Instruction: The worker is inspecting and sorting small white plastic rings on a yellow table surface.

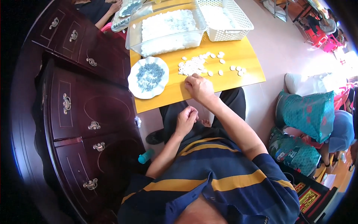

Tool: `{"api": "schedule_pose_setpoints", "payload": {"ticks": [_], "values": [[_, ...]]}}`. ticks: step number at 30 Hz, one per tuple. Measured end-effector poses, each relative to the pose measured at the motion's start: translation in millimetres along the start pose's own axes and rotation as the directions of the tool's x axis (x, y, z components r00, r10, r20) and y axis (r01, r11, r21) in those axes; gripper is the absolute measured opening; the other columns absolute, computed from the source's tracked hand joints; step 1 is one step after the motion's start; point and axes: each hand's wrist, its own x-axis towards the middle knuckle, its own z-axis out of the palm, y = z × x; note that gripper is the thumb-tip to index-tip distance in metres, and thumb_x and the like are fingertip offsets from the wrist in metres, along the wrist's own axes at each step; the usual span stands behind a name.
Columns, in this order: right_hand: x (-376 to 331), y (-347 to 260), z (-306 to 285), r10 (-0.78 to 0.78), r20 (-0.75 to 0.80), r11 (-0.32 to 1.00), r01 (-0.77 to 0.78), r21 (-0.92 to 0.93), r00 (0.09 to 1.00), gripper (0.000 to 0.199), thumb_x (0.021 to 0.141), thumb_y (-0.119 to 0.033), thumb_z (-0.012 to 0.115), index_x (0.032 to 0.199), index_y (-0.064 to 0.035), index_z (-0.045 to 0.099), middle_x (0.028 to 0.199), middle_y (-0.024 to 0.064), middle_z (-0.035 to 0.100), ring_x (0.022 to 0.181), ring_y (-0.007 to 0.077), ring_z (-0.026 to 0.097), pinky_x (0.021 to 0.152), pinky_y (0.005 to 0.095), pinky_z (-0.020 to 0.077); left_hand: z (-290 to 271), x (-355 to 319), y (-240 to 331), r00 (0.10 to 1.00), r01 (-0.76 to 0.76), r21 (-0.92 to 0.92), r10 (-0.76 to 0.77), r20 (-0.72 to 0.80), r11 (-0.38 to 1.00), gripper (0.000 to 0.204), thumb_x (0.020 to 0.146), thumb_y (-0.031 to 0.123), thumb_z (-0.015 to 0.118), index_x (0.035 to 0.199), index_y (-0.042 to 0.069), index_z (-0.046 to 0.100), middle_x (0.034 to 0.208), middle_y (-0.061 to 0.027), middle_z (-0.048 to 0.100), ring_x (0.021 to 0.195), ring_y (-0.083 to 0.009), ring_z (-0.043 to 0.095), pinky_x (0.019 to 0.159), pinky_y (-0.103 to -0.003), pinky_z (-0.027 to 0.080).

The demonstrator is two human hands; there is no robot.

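While your right hand (200,88) curls beside white pieces (191,66), left hand (186,120) nearer you, either's grip cannot be told; picking seems underway, next needing a fine pinch.

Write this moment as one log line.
left hand: curled, off table | right hand: curled, nearest white pieces | scalloped plate: dark pieces

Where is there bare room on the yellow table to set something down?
Bare tabletop runs along the right edge, bordered by the white basket and small white pieces, and shows in front between the wavy plate and right hand. The back is crowded with the clear bin and basket, the middle with the pieces.
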Motion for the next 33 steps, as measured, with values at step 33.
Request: {"api": "schedule_pose_setpoints", "payload": {"ticks": [33], "values": [[-132.2, 58.0, -46.4, 0.449, 0.258, 0.38, -0.444, 0.811, 0.855, 0.012, 0.099, -0.004, 0.067, 0.112, -0.0022, 0.066, 0.09, -0.0015, 0.068, 0.079, 0.0047, 0.06, 0.071, 0.0209, 0.051, 42.6, 35.2, 77.3, 0.913, -0.408, 0.529, 0.344, 0.22, 0.744, 0.004, 0.097, 0.007, 0.06, 0.094, 0.004, 0.061, 0.079, -0.0189, 0.066, 0.075, -0.0384, 0.068, 0.067, -0.043, 0.053]]}}
